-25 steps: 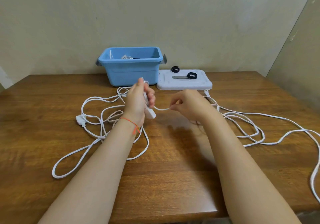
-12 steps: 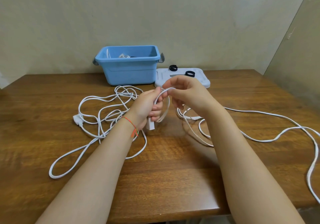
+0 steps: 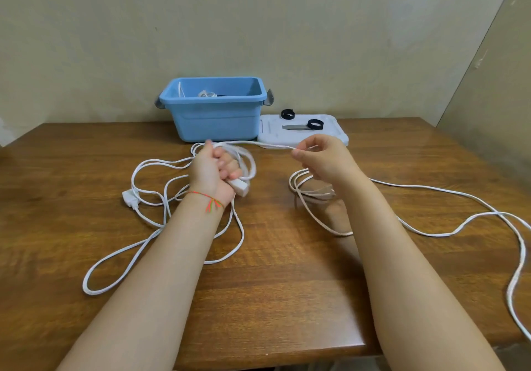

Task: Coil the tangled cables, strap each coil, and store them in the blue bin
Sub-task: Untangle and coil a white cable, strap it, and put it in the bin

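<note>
The left hand [image 3: 214, 171] was clenched round a small coil of thin white cable [image 3: 431, 189] and its white rectangular plug block [image 3: 240, 187], while the right hand [image 3: 321, 159], at three o'clock and well apart, pinched the taut strand running left to right between them. Slack trailed off toward four o'clock, nearer the right hand. I counted one blue plastic bin [image 3: 214, 117] at twelve o'clock, two black strap rings [image 3: 315, 124] on one white lid [image 3: 301, 137], and a second thicker white cord [image 3: 161, 198] at nine o'clock.
</note>
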